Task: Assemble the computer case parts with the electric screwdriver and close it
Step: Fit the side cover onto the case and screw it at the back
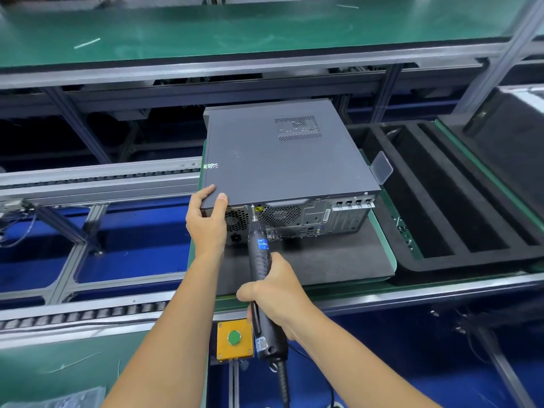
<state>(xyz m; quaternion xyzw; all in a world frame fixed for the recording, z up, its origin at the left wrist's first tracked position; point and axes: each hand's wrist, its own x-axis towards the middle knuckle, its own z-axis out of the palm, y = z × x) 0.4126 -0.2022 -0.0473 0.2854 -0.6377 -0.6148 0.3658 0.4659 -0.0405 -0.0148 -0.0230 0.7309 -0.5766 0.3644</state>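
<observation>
- Wrapped in the right hand (pixel 276 293): the electric screwdriver (pixel 260 269), fingers curled tight round its ribbed black barrel, bit laid against the top edge of the rear panel (pixel 297 219).
- Clamped by the left hand (pixel 207 219): the near left corner of the computer case (pixel 282 160), thumb on the lid, fingers under the edge; probably to steady the box against the push of the bit.
- Lying flat, lid (pixel 265 160) already on, rear facing the wearer; likely the lid screw in hand, though the screw itself too small to make out.
- Matte dark grey sheet metal on top, faintly scuffed, with a rectangular perforated vent (pixel 297 128); round honeycomb fan grilles and slot covers on the back.
- Resting on a black foam pad (pixel 309 260) atop a green-edged pallet (pixel 379 228), soft enough to spare the paint.
- Just to the right, a black foam tray (pixel 441 201) with long moulded channels.
- Near the wearer, a yellow box with a green push button (pixel 234 337), beside the tool's coiled cord (pixel 283 381).
- Around it all, aluminium conveyor rails and rollers (pixel 88 315), green matting (pixel 235 28) beyond.
</observation>
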